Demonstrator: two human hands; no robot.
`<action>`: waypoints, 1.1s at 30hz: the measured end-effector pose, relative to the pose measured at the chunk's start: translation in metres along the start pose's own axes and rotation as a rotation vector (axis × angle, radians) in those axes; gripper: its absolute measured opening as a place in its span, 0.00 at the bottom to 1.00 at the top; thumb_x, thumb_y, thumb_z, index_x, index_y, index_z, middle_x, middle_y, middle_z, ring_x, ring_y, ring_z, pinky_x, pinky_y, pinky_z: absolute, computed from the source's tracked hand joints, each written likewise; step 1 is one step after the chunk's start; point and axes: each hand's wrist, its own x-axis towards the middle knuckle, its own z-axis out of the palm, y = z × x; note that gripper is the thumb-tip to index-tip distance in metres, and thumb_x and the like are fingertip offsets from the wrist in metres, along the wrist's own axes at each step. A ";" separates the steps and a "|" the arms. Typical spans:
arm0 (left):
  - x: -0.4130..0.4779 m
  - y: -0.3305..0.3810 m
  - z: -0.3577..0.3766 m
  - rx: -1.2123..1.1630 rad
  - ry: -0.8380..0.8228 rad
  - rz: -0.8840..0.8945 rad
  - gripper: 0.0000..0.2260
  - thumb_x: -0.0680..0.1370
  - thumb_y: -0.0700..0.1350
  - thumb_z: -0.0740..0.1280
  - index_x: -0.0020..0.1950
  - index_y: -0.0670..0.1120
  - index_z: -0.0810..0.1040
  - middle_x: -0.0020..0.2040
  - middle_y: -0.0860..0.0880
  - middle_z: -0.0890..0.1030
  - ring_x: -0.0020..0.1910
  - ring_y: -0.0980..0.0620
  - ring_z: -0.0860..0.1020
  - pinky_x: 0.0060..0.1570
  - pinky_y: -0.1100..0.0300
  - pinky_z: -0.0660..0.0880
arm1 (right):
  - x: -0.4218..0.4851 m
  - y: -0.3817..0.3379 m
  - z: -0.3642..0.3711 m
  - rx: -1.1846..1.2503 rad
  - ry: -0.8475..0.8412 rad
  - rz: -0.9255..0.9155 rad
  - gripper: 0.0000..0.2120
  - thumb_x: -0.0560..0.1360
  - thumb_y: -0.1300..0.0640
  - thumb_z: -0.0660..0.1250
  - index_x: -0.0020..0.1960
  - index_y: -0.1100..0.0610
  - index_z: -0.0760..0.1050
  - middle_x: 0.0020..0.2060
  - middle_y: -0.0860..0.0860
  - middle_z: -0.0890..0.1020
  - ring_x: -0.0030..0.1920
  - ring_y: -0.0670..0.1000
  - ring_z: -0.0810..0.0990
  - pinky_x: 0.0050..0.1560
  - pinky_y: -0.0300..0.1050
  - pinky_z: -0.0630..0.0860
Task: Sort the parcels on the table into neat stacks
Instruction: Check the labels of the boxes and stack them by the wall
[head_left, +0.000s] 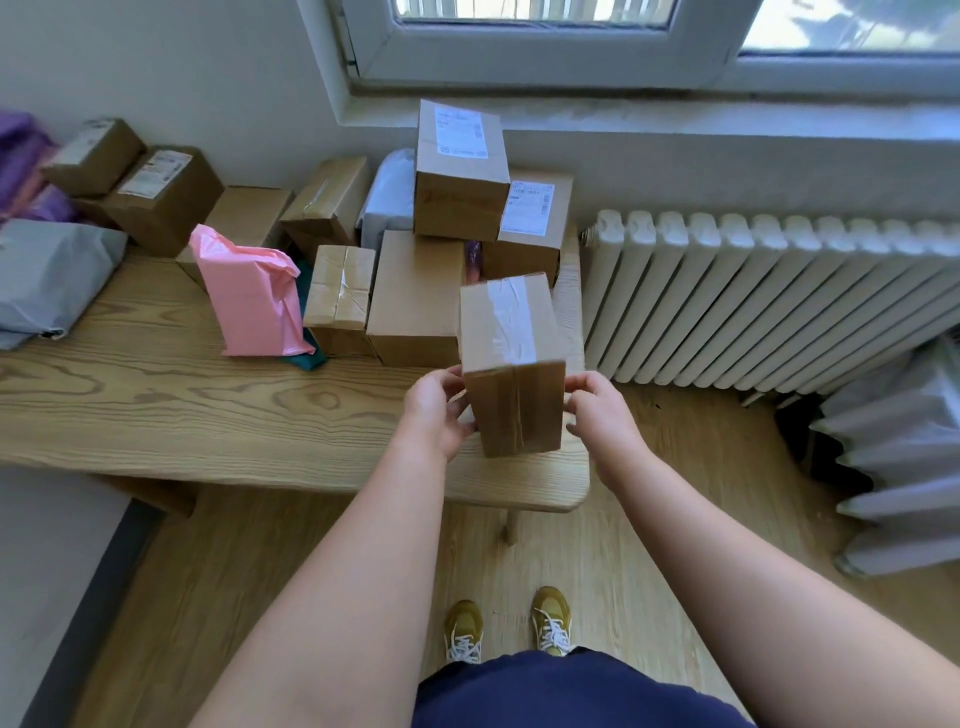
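A tall taped cardboard box (511, 364) is held between my two hands near the right end of the wooden table (156, 405). My left hand (439, 410) presses its left side and my right hand (597, 408) its right side. Behind it stands a stack of brown boxes: a labelled box (460, 171) on top, a second labelled box (535, 228) to its right, and a plain box (418, 296) below. A smaller taped box (340, 299) and a pink mailer bag (254, 296) stand to the left.
More brown boxes (156, 192) and grey (47, 275) and purple (21, 161) mailer bags crowd the table's back left. A white radiator (753, 296) runs along the right wall under the window. Grey bags (904, 467) lie piled on the floor at right.
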 end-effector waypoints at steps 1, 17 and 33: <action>-0.001 0.000 0.001 0.041 0.014 -0.001 0.08 0.82 0.45 0.60 0.48 0.44 0.77 0.44 0.46 0.80 0.43 0.49 0.79 0.51 0.46 0.75 | -0.001 0.001 -0.001 0.025 -0.016 0.048 0.09 0.81 0.60 0.58 0.51 0.53 0.77 0.54 0.51 0.81 0.56 0.51 0.80 0.57 0.52 0.78; -0.004 -0.013 -0.001 0.641 -0.188 0.084 0.24 0.75 0.61 0.69 0.68 0.53 0.74 0.59 0.50 0.82 0.57 0.51 0.81 0.52 0.50 0.80 | -0.004 0.005 -0.003 0.063 -0.036 -0.021 0.19 0.76 0.41 0.69 0.60 0.53 0.76 0.51 0.48 0.83 0.52 0.47 0.83 0.59 0.54 0.80; 0.007 -0.052 -0.030 0.572 0.029 -0.080 0.26 0.74 0.55 0.73 0.67 0.43 0.74 0.62 0.47 0.79 0.60 0.48 0.75 0.55 0.52 0.74 | 0.011 0.019 -0.048 0.228 0.171 0.200 0.08 0.80 0.56 0.59 0.56 0.53 0.76 0.53 0.53 0.80 0.59 0.56 0.79 0.62 0.57 0.77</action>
